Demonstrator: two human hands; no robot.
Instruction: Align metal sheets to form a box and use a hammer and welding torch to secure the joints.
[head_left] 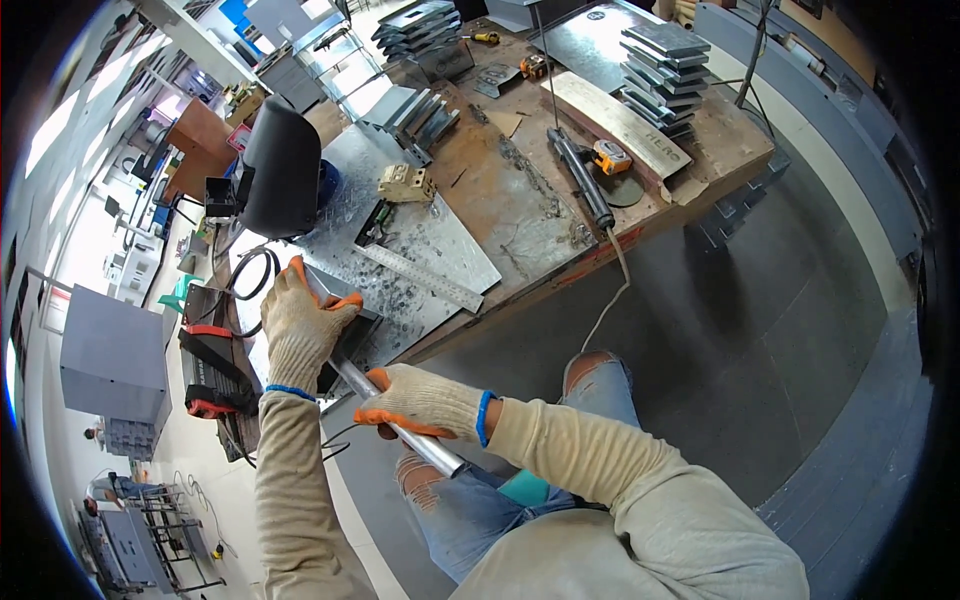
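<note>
My right hand (420,402), in a cream knit glove with an orange palm, is closed around a round metal tube (440,457). The tube slants from the bench edge down toward my knees, its lower end free in front of my lap. My left hand (305,325), gloved alike, grips a bent grey sheet-metal piece (362,330) at the near-left corner of the bench. The tube's upper end reaches this piece beside my left hand. Whether the two are joined there, I cannot tell. My left fingertips lie over the piece's top edge.
On the workbench (530,225) lie a steel ruler (420,278), a beige block (406,183), a corded cylindrical tool (580,178) and a tape measure (610,156). Stacked metal parts (665,75) stand farther back. A black curved shell (283,170) rises at left, above a red-and-black case (215,375).
</note>
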